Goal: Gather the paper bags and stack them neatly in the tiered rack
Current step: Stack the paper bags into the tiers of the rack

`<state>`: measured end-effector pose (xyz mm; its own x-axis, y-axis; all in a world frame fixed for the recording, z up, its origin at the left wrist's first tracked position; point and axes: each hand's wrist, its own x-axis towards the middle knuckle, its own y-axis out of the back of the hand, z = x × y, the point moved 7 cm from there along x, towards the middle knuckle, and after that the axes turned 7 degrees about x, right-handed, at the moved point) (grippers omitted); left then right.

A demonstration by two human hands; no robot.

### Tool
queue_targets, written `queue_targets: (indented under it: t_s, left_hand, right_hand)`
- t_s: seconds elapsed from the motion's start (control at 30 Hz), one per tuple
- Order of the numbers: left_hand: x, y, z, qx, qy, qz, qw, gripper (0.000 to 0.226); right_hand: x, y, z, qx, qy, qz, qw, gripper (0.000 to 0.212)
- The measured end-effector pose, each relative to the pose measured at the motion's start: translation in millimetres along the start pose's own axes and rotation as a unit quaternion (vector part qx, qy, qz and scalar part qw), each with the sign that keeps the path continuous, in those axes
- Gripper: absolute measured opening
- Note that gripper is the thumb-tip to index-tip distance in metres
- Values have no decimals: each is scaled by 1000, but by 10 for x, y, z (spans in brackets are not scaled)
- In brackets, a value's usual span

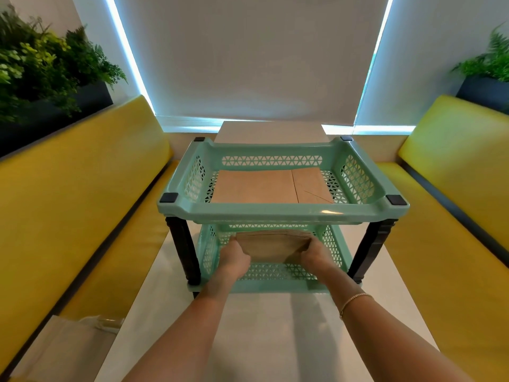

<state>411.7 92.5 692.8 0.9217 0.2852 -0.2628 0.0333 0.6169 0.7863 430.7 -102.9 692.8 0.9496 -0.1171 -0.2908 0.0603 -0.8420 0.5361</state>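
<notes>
A mint-green two-tier plastic rack [281,213] with black corner posts stands on a pale table [264,326], straight ahead at twelve o'clock from the person; both bare forearms reach forward into the lower tier; the left hand [234,256] grips the near-left corner of a stack of brown paper bags [272,245], fingers curled around its edge; the right hand [316,253] grips the near-right corner the same way, a thin gold bracelet [354,300] on that wrist; the stack sits inside the lower basket, its far end under the upper tier, and whether it rests fully on the basket floor cannot be told; in the upper tier a flat brown paper bag [264,186] lies on the basket floor, toward the left and middle; yellow bench seats [68,188] run along the table at nine and three o'clock; green plants [41,64] sit in dark planters at ten and two o'clock; a pale bag [71,346] lies on the left bench at seven o'clock; white roller blinds [248,51] fill the wall at twelve.
</notes>
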Motion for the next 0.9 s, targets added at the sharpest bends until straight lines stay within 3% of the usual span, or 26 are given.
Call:
queue_targets:
  t_s: [0.1, 0.27, 0.33, 0.47, 0.53, 0.6, 0.67, 0.77, 0.9]
  left_hand:
    - [13, 63, 52, 39, -18, 18, 999, 31]
    - [21, 291, 258, 90, -54, 56, 993, 31]
    - [56, 346, 305, 52, -41, 58, 996, 31]
    - [137, 301, 321, -164, 13, 0, 986, 38]
    - [132, 242, 378, -257, -14, -25, 966, 29]
    - [94, 88, 377, -266, -7, -78, 961, 24]
    - [25, -143, 320, -234, 19, -142, 962, 36]
    - [-25, -458, 258, -218, 43, -201, 954, 9]
    - [49, -606, 257, -165, 39, -169, 971, 15]
  right_hand:
    - [-28, 58, -50, -14, -1, 8, 1000, 31]
    - [29, 239, -213, -6, 46, 34, 998, 26]
    - [16, 251, -290, -36, 55, 11, 998, 22]
    - [-5, 242, -299, -8, 29, -22, 999, 23]
    - [4, 225, -201, 41, -3, -38, 998, 13]
    - [10, 185, -54, 110, -49, -53, 991, 15]
    - [7, 131, 79, 170, -105, -58, 978, 18]
    - [18, 68, 169, 201, -161, -61, 964, 10]
    - [78, 19, 246, 160, -180, -63, 969, 18]
